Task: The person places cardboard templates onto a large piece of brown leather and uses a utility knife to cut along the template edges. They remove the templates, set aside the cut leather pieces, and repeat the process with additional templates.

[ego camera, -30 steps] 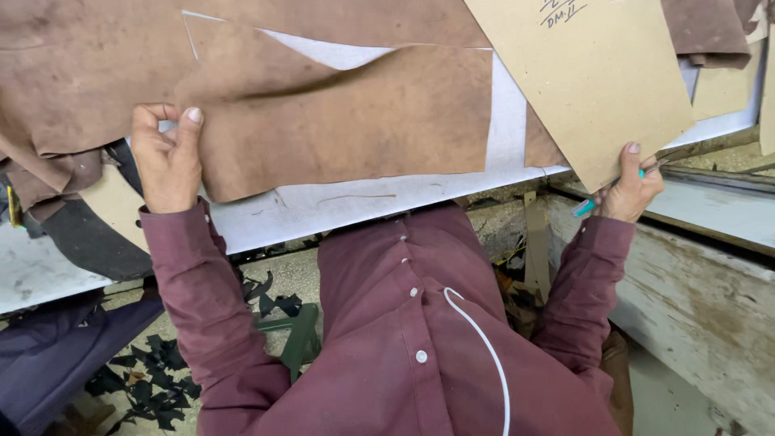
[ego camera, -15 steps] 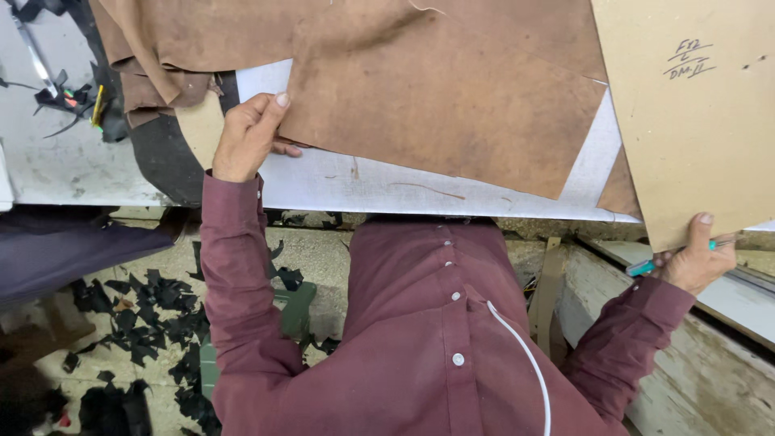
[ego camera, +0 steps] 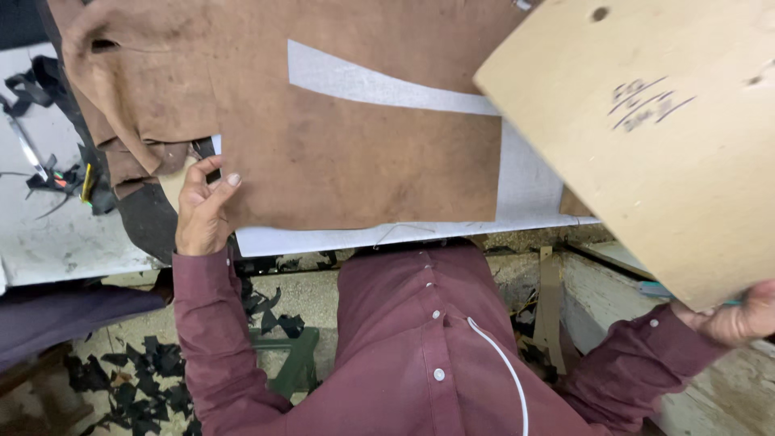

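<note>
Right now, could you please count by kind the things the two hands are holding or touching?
Brown leather sheet: 1, under the left hand
Tan board template: 1, in the right hand
Teal tool: 1
Total: 3

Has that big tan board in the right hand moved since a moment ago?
Yes. The tan board, held at its lower corner by the right hand, has swung left over the brown leather sheet and now covers more of the sheet's right side.
</note>
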Demonstrator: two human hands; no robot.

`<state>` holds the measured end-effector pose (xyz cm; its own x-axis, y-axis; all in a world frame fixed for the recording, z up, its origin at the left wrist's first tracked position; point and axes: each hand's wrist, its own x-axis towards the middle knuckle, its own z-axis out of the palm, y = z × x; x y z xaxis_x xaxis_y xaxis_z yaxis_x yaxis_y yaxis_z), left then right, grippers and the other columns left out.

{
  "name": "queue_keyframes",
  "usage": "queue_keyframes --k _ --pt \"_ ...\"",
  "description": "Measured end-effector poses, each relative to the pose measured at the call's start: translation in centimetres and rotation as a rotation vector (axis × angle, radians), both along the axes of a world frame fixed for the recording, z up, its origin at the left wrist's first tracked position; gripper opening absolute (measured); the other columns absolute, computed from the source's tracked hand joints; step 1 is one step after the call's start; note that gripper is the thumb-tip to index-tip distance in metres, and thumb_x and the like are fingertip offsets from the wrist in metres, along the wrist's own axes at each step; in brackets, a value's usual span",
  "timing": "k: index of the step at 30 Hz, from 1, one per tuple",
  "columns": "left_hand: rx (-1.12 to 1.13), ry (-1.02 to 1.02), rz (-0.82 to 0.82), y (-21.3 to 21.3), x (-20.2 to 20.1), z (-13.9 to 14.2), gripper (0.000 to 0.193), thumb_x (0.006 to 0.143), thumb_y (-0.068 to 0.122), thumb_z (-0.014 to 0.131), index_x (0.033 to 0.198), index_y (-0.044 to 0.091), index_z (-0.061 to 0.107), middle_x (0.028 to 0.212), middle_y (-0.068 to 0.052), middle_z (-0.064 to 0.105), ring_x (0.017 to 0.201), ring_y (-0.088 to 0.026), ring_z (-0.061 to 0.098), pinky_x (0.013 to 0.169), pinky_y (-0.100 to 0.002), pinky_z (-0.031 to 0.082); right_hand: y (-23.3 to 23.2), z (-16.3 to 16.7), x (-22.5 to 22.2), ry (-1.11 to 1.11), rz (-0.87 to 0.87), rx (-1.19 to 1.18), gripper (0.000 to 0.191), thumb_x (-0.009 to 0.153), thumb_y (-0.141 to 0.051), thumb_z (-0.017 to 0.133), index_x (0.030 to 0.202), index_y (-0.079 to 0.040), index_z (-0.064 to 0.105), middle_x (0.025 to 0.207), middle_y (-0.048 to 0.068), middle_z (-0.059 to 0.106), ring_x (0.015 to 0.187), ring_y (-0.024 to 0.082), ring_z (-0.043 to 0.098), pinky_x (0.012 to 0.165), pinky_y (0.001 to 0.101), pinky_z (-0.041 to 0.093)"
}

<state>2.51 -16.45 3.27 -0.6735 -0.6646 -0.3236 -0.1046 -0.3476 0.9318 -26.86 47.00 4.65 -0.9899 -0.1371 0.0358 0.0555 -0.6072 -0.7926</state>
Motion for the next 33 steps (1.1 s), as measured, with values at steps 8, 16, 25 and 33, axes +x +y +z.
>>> queue_keyframes --k 8,16,25,33 --pt "0.030 0.050 -0.046 -3.3 -1.8 -4.0 0.034 0.116 0.027 0.061 0.123 -0.006 0.067 0.113 -0.001 0.062 0.103 -0.006 0.055 0.094 -0.023 0.046 -12.2 -6.5 0.9 -0.286 0.365 0.577 0.038 0.094 -0.009 0.063 0.131 -0.001 0.063 0.109 0.010 0.075 0.085 0.014 0.071 0.071 0.0309 0.059" --pt "0.002 -0.080 -0.264 -3.5 -4.1 -2.7 0.036 0.099 0.023 0.062 0.125 -0.001 0.067 0.110 -0.005 0.076 0.095 -0.010 0.069 0.084 -0.025 0.055 -21.3 -3.0 0.8 -0.093 0.491 0.980 0.035 0.098 -0.018 0.068 0.124 0.003 0.067 0.102 0.010 0.076 0.083 0.011 0.068 0.073 0.0275 0.056" --pt "-0.287 -0.077 -0.227 -2.6 -4.2 -2.5 0.032 0.107 0.020 0.057 0.126 -0.004 0.068 0.109 -0.006 0.075 0.097 -0.008 0.064 0.087 -0.025 0.052 -14.1 0.8 -4.7 0.175 0.085 0.626 0.020 0.113 -0.016 0.069 0.120 0.002 0.063 0.104 0.010 0.072 0.081 0.015 0.067 0.076 0.0261 0.055" --pt "-0.525 -0.227 -0.076 -0.4 -4.9 1.0 0.024 0.097 0.016 0.067 0.111 -0.004 0.067 0.099 -0.013 0.078 0.086 -0.015 0.075 0.075 -0.029 0.057 -25.5 3.4 -13.1 0.859 -0.607 1.731 0.034 0.095 -0.007 0.079 0.124 0.006 0.066 0.102 0.017 0.072 0.088 0.027 0.072 0.074 0.0370 0.057"
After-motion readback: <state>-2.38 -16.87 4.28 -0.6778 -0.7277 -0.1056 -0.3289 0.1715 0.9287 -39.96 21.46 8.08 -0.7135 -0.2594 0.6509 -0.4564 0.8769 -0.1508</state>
